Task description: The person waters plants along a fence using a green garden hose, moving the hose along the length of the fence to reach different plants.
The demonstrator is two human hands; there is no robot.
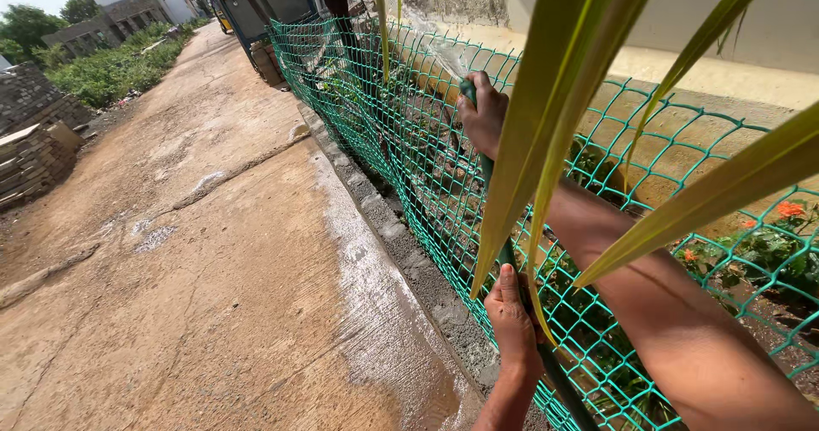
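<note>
My right hand (pixel 485 115) grips the end of a dark green hose (pixel 512 256) and reaches over the green mesh fence (pixel 384 132). Water sprays from the hose end towards the plants behind the mesh. Lower down, my left hand (pixel 514 324) holds the same hose close to the fence. The hose runs down past my left wrist and out of the frame. Long green leaves (pixel 554 98) hang in front of the camera and hide part of my right forearm.
A concrete path (pixel 213 269) with a wet strip runs along the stone kerb (pixel 401 252) under the fence. Orange flowers (pixel 789 211) grow behind the mesh at right. Stacked stone slabs (pixel 34 154) lie at far left. Buildings and a vehicle stand far off.
</note>
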